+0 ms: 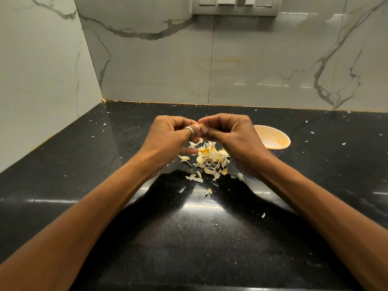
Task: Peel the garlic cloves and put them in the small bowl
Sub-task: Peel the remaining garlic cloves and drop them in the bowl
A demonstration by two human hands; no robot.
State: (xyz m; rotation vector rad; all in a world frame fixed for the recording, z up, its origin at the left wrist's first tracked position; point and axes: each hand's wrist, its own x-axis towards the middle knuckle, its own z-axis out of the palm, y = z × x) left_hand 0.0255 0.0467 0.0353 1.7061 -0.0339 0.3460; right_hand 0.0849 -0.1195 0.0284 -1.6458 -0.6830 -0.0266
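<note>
The left hand (170, 133) and right hand (228, 135) met fingertip to fingertip above the counter (189, 238). Both had curled fingers and pinched 1 clove (202, 126) between them. Only a small yellow part of the clove showed. A ring (189, 131) sat on the left thumb. A pile of peels (210, 158) lay on the counter beneath the hands. The bowl (275, 139) stood to the right, just beyond the right hand and partly hidden by it. A switch plate (235, 6) sat on the far wall.
</note>
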